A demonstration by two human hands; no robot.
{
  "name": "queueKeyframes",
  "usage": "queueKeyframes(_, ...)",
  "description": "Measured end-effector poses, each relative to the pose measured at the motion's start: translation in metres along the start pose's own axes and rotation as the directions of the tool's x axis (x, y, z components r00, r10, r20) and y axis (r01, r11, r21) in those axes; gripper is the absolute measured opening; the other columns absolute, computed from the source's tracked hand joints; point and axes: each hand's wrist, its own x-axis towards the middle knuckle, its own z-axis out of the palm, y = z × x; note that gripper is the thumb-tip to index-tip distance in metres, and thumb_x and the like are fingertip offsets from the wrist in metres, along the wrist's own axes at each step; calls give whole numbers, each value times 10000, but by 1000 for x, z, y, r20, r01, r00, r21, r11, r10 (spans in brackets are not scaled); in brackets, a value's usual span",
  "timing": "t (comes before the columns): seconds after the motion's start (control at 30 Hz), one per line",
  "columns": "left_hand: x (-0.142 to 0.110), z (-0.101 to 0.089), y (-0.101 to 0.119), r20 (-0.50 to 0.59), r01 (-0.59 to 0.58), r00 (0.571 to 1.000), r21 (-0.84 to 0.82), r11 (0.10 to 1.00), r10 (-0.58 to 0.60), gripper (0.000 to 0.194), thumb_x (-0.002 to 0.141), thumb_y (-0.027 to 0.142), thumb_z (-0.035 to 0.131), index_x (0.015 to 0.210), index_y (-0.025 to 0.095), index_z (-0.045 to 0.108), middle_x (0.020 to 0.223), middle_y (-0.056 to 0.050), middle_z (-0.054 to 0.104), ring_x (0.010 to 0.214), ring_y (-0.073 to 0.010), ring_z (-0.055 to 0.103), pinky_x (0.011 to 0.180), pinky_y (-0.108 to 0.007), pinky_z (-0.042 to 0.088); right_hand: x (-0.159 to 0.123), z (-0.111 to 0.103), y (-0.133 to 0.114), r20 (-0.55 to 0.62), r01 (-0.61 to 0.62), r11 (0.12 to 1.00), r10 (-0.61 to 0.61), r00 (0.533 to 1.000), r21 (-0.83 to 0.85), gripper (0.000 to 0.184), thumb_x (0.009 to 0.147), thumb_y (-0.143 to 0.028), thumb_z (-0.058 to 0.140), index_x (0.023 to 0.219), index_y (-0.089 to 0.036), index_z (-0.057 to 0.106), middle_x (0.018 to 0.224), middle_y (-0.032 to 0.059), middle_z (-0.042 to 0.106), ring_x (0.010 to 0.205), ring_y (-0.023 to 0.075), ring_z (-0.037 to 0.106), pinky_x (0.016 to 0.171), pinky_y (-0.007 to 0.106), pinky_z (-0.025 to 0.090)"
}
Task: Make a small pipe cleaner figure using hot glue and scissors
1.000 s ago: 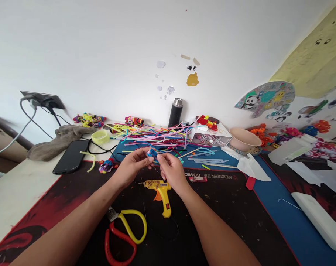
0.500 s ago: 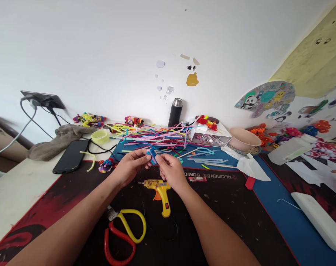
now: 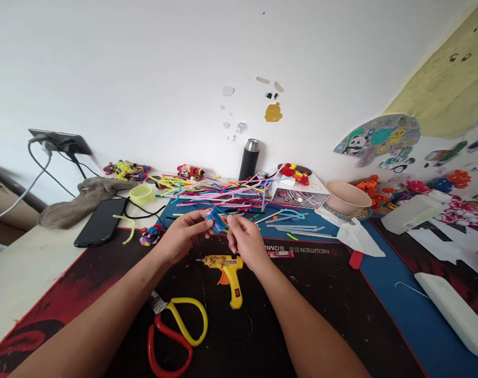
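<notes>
A small bundle of blue pipe cleaner [image 3: 217, 221] is pinched between the thumb and fingers of my left hand [image 3: 187, 233]. Close by on its right is my right hand [image 3: 245, 241], thumb and fingertips pressed together at the bundle's edge. Whether a strand runs between those fingertips is too small to see. Below my hands a yellow hot glue gun [image 3: 231, 275] with an orange trigger lies on its side, nozzle pointing left. Scissors [image 3: 179, 328] with one red and one yellow handle lie nearer me, their blades partly behind my left forearm.
Loose pipe cleaners [image 3: 227, 197] lie heaped behind my hands, before a black flask [image 3: 249, 160]. At left are a phone [image 3: 101, 223] and a tape roll [image 3: 142, 194]. A bowl [image 3: 348, 197] and white bottle [image 3: 416, 211] stand right. Another person's fingertips show at the right edge.
My right fingertips have shifted slightly right, off the face of the blue bundle, so more of it shows. The bundle has tilted a little in my left hand.
</notes>
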Motion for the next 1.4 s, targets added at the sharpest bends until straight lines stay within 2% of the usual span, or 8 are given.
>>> queueKeyframes(0.13,0,1,0,2,20,1000,1,1000,-20,365,661,330,1042,910,156,838,788,-34,757,690,-152,683,651,-244,565,1,1,3,17,-19,1000,19,1000,17,470,937,-682,696,908,-213,676,507,-84,494,388,97,413,402,234,298)
queueKeyframes(0.43,-1,0,-1,-3,43,999,-27,999,-43,388,623,320,1068,889,157,837,790,-25,769,654,-137,695,665,-247,591,-1,5,4,59,-102,987,95,994,124,507,863,-713,758,879,-225,620,519,-93,505,372,87,409,387,228,259)
queueKeyframes(0.53,-1,1,-1,-3,32,999,-26,999,-32,395,624,333,1069,889,155,835,779,-27,764,664,-142,697,663,-245,592,0,5,0,47,-92,989,88,995,114,513,857,-719,759,879,-223,631,519,-94,493,375,89,408,390,231,261)
queueKeyframes(0.77,1,0,1,-22,-6,1000,-18,1000,6,373,647,356,1058,846,155,815,762,-22,751,664,-130,677,658,-232,574,2,0,4,-73,43,999,-45,996,-28,433,937,-646,714,972,-215,683,531,-82,498,393,113,431,414,255,310)
queueKeyframes(1.0,1,-2,0,-37,-10,999,4,1000,11,399,633,378,1060,851,165,803,800,-15,757,678,-136,693,691,-248,588,-1,1,10,-127,107,956,-146,981,-275,300,943,-508,731,1045,-226,738,579,-69,520,473,146,496,485,272,369)
queueKeyframes(1.4,2,-4,-3,-58,19,998,4,1000,-19,425,602,362,1074,857,164,797,806,-8,764,673,-144,731,704,-247,595,-1,2,11,-120,147,943,-190,974,-299,249,937,-487,692,883,-244,677,564,-66,494,502,154,455,519,281,348)
